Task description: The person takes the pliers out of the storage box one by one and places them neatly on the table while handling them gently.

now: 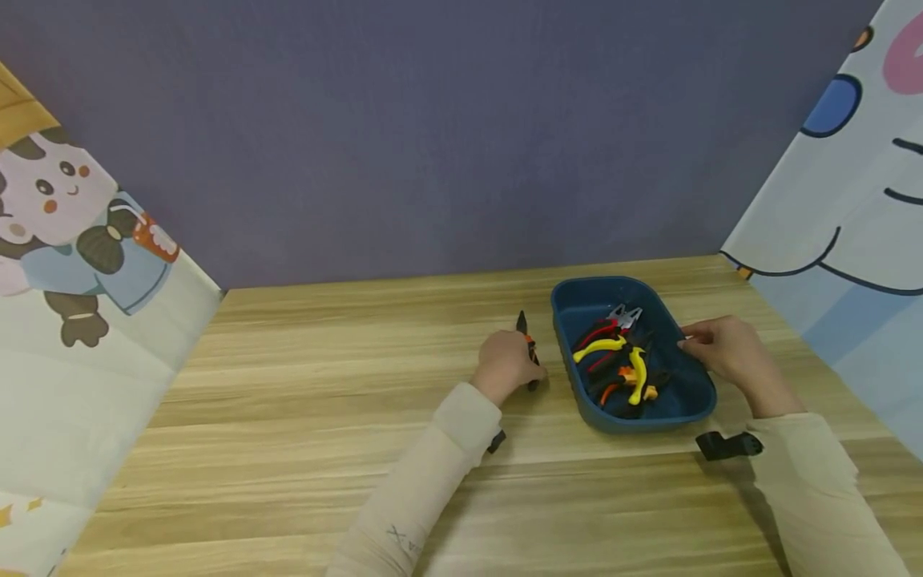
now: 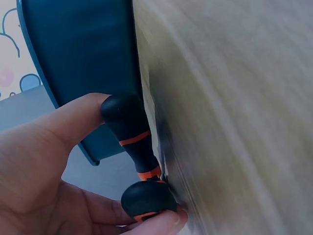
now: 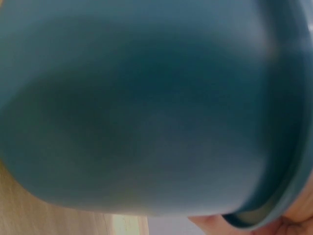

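Note:
My left hand (image 1: 505, 365) pinches a pair of pliers (image 1: 533, 353) with dark, orange-banded handles, just left of the blue bin. In the left wrist view, the thumb presses one handle (image 2: 124, 120) while fingers bear on the other, close to the tabletop. The jaws point toward the back wall. My right hand (image 1: 728, 353) grips the right rim of the blue plastic bin (image 1: 692, 405). Inside lie several pliers, among them a yellow-handled pair (image 1: 638, 375) and a red-handled pair (image 1: 598, 331). The bin's outer wall (image 3: 146, 122) fills most of the right wrist view.
The wooden table (image 1: 288, 401) runs back to a dark grey-blue wall (image 1: 433, 144). Cartoon-printed panels stand on the left (image 1: 86, 256) and right (image 1: 851, 240). Dark camera mounts (image 1: 728, 445) stick out near both wrists.

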A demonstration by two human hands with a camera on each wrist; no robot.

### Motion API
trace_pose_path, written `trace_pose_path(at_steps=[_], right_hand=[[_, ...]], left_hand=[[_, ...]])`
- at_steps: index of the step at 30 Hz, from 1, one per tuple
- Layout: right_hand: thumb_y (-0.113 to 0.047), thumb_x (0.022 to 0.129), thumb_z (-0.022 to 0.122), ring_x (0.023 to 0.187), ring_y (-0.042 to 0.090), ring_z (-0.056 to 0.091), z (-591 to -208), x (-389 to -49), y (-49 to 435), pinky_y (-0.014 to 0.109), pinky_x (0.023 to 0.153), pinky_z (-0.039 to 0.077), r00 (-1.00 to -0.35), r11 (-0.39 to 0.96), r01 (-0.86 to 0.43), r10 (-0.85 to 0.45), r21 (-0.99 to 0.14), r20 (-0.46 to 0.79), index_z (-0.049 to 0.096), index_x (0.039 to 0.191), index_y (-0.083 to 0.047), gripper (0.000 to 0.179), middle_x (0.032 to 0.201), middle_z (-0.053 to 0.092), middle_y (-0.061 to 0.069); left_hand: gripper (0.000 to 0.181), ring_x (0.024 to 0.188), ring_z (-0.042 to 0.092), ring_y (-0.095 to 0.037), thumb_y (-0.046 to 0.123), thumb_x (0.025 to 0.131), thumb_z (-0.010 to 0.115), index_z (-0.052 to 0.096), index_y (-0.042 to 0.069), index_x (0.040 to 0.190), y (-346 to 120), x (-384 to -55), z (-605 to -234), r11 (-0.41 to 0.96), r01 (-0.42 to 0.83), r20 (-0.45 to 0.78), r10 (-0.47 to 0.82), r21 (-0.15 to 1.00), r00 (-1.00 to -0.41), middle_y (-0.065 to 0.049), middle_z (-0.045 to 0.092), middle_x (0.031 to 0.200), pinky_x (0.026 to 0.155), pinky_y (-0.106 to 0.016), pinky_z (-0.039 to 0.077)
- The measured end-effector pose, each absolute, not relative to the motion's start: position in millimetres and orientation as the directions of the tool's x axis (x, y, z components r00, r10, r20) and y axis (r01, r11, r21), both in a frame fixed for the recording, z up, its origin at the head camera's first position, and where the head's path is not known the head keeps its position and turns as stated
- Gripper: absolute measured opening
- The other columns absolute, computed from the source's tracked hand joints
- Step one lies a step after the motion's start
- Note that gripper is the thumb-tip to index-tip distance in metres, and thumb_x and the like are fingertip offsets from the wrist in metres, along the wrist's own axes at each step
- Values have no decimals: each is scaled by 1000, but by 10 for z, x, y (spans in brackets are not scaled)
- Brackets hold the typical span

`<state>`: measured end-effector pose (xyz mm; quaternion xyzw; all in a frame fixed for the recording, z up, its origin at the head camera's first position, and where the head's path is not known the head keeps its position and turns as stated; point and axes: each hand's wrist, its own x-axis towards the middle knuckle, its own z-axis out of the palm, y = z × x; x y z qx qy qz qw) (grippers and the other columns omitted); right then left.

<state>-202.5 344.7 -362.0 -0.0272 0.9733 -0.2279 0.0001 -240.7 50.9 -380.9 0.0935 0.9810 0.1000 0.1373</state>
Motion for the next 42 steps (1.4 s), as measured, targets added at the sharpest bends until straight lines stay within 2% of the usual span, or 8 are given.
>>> trace_pose_path(at_steps=[8,14,18,28,31,35,37,42], right_hand=[[-12,90,61,68,26,63,-3621,-2023,3448,41,59,51,-999,894,-52,-48,-446,21,60,111,15,34,89,67,27],[-12,90,59,67,21,62,-3628,-2023,3435,38,58,50,-999,888,-34,-37,-458,3,60,112,15,35,90,67,26],[-12,90,59,65,20,61,-3633,-2020,3428,37,57,50,-999,887,-40,-38,-460,12,60,112,15,35,90,67,26],[-12,90,59,67,22,61,-3632,-2031,3437,37,57,49,-999,892,-38,-40,-450,6,60,112,15,35,89,67,26],[-12,90,60,66,22,61,-3632,-2037,3444,37,57,49,-999,892,-38,-42,-450,1,60,111,16,35,88,67,26],[-12,90,61,65,21,61,-3637,-2044,3448,37,56,49,-999,893,-37,-40,-448,3,60,112,15,35,88,67,26],[-12,91,60,65,20,61,-3639,-2045,3446,36,56,49,-999,893,-36,-39,-449,4,59,112,16,35,88,67,26],[-12,90,60,66,23,62,-3644,-2048,3448,38,57,50,-999,893,-35,-37,-448,4,59,112,16,35,88,67,26]], left_hand=[[40,71,54,-14,48,76,73,62,12,63,536,-2413,-3842,969,170,-233,210,178,-949,-5,63,85,47,-23,43],[41,99,59,-21,50,75,74,63,12,63,544,-2389,-3864,969,213,-188,235,129,-954,-10,65,105,62,-24,50],[41,104,58,-22,51,75,74,63,14,62,547,-2384,-3878,968,228,-171,244,106,-955,-10,65,107,68,-25,52],[46,102,58,-21,56,77,69,60,15,59,538,-2346,-3875,970,222,-180,237,101,-955,-9,65,106,65,-25,51],[48,93,59,-19,58,78,67,60,14,60,527,-2337,-3860,970,219,-183,236,111,-954,-8,65,102,57,-24,49],[49,69,54,-12,59,79,66,60,13,61,512,-2341,-3824,973,200,-195,219,113,-956,-4,63,85,43,-21,40],[48,62,51,-11,58,79,66,61,13,63,502,-2347,-3787,974,192,-195,214,123,-957,-2,61,78,41,-20,37],[44,55,46,-9,53,82,66,62,13,64,479,-2350,-3660,958,203,-165,238,201,-957,1,56,69,39,-20,34]])
